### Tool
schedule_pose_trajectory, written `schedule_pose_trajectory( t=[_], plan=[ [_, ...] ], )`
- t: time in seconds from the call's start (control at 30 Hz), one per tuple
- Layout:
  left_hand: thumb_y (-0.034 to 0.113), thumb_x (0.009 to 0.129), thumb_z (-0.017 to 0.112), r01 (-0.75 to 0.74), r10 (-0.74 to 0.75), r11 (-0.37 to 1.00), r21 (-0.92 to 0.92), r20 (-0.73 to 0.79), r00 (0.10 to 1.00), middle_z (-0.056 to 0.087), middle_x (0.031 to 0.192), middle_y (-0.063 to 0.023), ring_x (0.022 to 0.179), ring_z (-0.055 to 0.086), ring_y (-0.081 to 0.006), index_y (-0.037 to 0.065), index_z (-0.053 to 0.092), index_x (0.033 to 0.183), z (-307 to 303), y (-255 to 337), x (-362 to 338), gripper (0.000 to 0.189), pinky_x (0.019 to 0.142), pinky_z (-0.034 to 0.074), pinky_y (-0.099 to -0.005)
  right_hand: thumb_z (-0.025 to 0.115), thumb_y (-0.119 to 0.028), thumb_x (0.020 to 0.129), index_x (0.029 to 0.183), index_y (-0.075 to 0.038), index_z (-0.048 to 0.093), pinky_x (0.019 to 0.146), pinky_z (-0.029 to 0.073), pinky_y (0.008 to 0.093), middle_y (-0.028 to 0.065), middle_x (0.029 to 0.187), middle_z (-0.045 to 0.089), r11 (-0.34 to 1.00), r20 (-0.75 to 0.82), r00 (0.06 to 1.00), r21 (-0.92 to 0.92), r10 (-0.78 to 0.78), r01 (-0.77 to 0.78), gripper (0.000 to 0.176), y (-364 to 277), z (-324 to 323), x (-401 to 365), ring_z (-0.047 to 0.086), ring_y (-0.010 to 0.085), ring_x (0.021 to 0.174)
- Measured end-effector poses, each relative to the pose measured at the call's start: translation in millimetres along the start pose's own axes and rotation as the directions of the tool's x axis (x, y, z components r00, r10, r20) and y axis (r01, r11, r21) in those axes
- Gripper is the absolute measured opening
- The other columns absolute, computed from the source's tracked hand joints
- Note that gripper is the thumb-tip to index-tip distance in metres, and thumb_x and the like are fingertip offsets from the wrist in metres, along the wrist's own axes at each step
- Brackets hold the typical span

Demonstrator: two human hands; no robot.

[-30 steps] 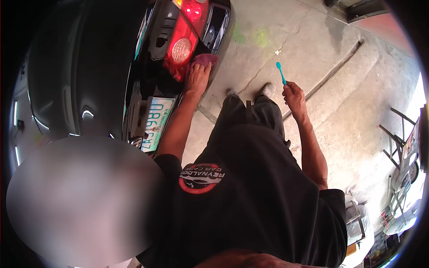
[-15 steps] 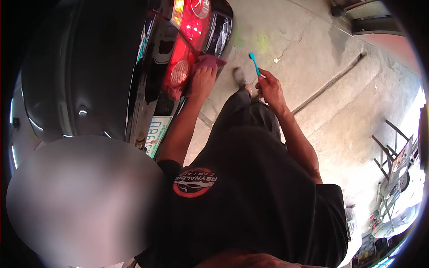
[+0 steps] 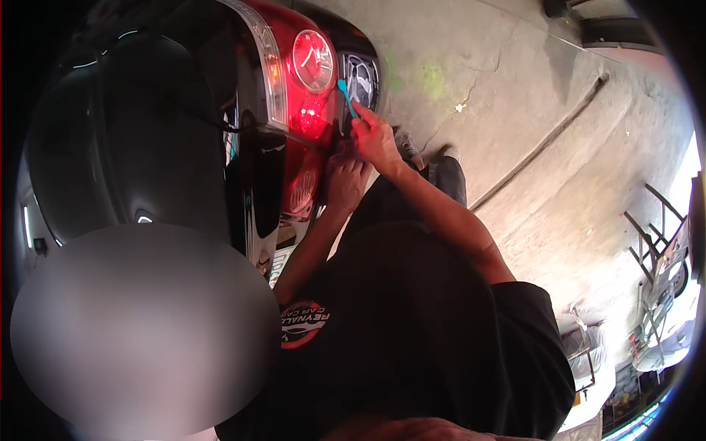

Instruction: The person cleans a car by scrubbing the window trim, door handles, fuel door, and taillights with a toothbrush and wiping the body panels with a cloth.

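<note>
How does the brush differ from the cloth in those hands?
The brush is turquoise; the cloth is dark purplish. The brush looks slim and stiff, the cloth soft and bunched. The right hand holds the brush, the left hand the cloth. Both are near the red light.

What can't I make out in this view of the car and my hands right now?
All in the head view:
- Cloth: mostly hidden by the left hand and dark shadow.
- Blue brush: bristles too small; can't tell if they touch the car. The right hand hides its handle end.
- License plate: number mostly hidden by the left arm and car body.
- Shirt logo: partly covered by grey blur.
</note>
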State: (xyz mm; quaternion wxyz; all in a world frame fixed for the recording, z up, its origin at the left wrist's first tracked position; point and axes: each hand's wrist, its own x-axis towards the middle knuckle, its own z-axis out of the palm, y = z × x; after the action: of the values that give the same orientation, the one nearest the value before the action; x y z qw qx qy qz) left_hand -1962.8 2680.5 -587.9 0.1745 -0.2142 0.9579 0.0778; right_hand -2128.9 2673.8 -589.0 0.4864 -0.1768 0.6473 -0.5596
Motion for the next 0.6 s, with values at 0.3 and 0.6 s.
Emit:
schedule_pose_trajectory(
  t=[0.3, 0.6],
  plan=[
    [0.020, 0.092, 0.054, -0.037, 0.037, 0.997, -0.072, 0.004, 0.999, 0.066, 0.116, -0.0099, 0.112, 0.062, -0.0256, 0.008, 0.060, 0.137, 5, -7, 24, 0.046, 0.097, 0.049, -0.0428, 0.056, -0.015, 0.104, 0.147, -0.015, 0.060, 0.064, 0.052, 0.0310, 0.0037, 0.078, 0.067, 0.976, 0.113, 0.990, -0.186, -0.089, 0.109, 0.044, -34, -22, 86, 0.060, 0.0113, 0.066],
    [0.020, 0.090, 0.057, 0.201, -0.207, 0.970, -0.136, -0.035, 0.978, 0.067, 0.113, -0.0096, 0.108, 0.064, -0.0251, 0.010, 0.061, 0.136, -7, -5, 96, 0.047, 0.093, 0.051, -0.0403, 0.055, -0.010, 0.104, 0.146, -0.013, 0.060, 0.066, 0.050, 0.0302, 0.0043, 0.076, 0.063, 0.943, 0.405, 0.905, -0.231, -0.131, 0.240, 0.043, -83, -49, 168, 0.056, 0.0119, 0.067]
  ],
)
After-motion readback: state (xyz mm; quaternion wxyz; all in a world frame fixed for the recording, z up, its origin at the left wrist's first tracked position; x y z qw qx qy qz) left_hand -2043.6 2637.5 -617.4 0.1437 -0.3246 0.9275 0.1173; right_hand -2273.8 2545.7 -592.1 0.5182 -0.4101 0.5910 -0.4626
